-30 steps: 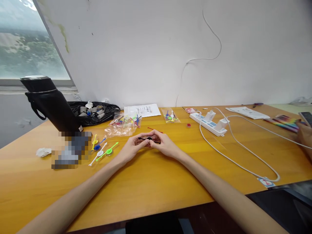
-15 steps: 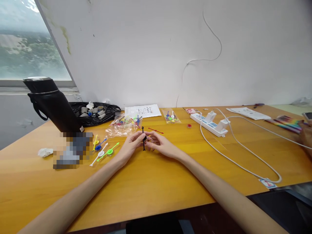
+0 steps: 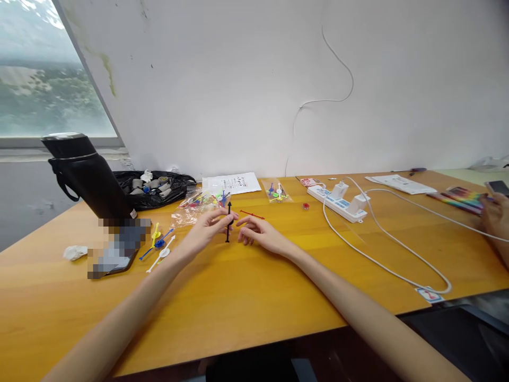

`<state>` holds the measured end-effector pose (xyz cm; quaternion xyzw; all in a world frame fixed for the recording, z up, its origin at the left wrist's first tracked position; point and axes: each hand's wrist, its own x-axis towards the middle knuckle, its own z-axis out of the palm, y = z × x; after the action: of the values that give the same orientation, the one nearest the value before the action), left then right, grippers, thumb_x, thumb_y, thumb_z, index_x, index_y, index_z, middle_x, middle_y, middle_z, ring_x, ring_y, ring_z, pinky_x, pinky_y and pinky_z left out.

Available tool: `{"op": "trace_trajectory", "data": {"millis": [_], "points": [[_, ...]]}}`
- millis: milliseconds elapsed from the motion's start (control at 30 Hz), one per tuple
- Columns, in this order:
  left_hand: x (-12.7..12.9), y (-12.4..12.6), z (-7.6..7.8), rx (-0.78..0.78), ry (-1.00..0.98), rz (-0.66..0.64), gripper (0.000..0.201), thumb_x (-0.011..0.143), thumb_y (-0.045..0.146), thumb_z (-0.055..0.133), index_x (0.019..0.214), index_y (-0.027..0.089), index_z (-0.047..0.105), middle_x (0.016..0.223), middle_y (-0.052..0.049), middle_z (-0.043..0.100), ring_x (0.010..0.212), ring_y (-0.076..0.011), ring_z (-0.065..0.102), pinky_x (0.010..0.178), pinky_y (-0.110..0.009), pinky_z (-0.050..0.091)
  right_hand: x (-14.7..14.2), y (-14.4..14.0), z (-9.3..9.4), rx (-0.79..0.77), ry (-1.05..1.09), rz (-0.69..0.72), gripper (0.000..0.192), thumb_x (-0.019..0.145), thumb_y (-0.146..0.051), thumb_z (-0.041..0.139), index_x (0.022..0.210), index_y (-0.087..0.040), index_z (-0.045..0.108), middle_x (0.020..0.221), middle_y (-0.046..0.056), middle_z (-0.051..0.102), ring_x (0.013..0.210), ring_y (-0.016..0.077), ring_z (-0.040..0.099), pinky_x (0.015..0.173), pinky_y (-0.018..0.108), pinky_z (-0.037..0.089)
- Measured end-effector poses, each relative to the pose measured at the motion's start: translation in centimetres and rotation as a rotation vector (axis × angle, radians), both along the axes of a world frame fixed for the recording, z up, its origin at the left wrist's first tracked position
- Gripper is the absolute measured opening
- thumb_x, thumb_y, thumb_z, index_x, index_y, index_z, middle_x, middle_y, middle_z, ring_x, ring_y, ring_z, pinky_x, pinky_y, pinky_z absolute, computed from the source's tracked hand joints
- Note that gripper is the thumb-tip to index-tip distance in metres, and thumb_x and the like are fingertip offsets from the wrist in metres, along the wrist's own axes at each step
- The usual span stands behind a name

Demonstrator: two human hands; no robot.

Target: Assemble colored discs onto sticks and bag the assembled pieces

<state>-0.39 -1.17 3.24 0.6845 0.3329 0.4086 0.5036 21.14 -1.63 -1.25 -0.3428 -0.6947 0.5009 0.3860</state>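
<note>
pixel-blurred patch [image 3: 118, 248] beside flask [image 3: 85, 175]

A flask [image 3: 85, 175] stood at the frame's left on the table [image 3: 238, 297], a bag [image 3: 159, 185] just right of it. Mid-frame the left hand [image 3: 204, 229] and right hand [image 3: 258, 236] met, a pointer [image 3: 228, 222] upright between them. A sheet [image 3: 231, 182] lay behind; a power strip [image 3: 338, 201] lay right of centre.

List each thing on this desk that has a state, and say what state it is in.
Black clock hand: upright, pinched by left hand.
Right hand: open, apart from it.
Red hand: flat on table.
Black flask: lid on.
Power strip: two chargers plugged in.
Black bag: open.
</note>
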Motion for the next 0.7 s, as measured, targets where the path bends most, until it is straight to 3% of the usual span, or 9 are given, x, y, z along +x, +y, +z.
{"op": "trace_trajectory", "data": {"millis": [200,300,367,467,700], "points": [[-5.3,-1.4,2.9,0.115,0.252,0.256,0.049,0.084,0.06,0.065,0.111,0.02,0.069,0.091,-0.005,0.071,0.079,-0.0199,0.065,0.071,-0.029,0.051,-0.1,-0.1,-0.1,0.01,-0.06,-0.012,0.027,0.096,-0.039,0.059,0.112,-0.017,0.06,0.089,0.006,0.072,0.076,0.0141,0.064,0.077,0.029,0.052],[-8.9,-3.3,3.3,0.103,0.591,0.436,0.046,0.084,0.063,0.062,0.11,0.024,0.066,0.075,0.002,0.071,0.067,-0.0183,0.063,0.068,-0.026,0.045,-0.1,-0.1,-0.1,0.021,-0.088,-0.011,0.021,0.096,-0.033,0.058,0.11,-0.017,0.06,0.088,0.005,0.072,0.077,0.0142,0.064,0.078,0.029,0.051],[-11.3,-4.3,3.2,0.078,0.788,0.514,0.042,0.088,0.062,0.056,0.108,0.026,0.064,0.079,0.004,0.074,0.074,-0.0189,0.066,0.069,-0.024,0.043,-0.1,-0.2,-0.1,0.027,-0.11,-0.004,0.019,0.096,-0.03,0.057,0.11,-0.017,0.06,0.088,0.005,0.072,0.078,0.0145,0.064,0.079,0.03,0.051],[-14.1,-5.1,2.7,-0.002,1.082,0.541,0.045,0.09,0.065,0.046,0.106,0.027,0.064,0.059,0.005,0.067,0.06,-0.0204,0.06,0.057,-0.023,0.034,-0.1,-0.2,0.0,0.038,-0.131,0.003,0.018,0.095,-0.028,0.057,0.11,-0.017,0.06,0.088,0.005,0.073,0.079,0.0147,0.064,0.081,0.03,0.051],[-15.9,-5.6,0.2,-0.123,1.191,0.478,0.047,0.089,0.066,0.044,0.105,0.027,0.065,0.077,0.002,0.076,0.073,-0.0232,0.07,0.071,-0.026,0.043,-0.1,-0.4,0.3,0.031,-0.131,0.006,0.017,0.095,-0.027,0.055,0.108,-0.018,0.06,0.088,0.005,0.073,0.08,0.0154,0.064,0.081,0.031,0.051]]}}
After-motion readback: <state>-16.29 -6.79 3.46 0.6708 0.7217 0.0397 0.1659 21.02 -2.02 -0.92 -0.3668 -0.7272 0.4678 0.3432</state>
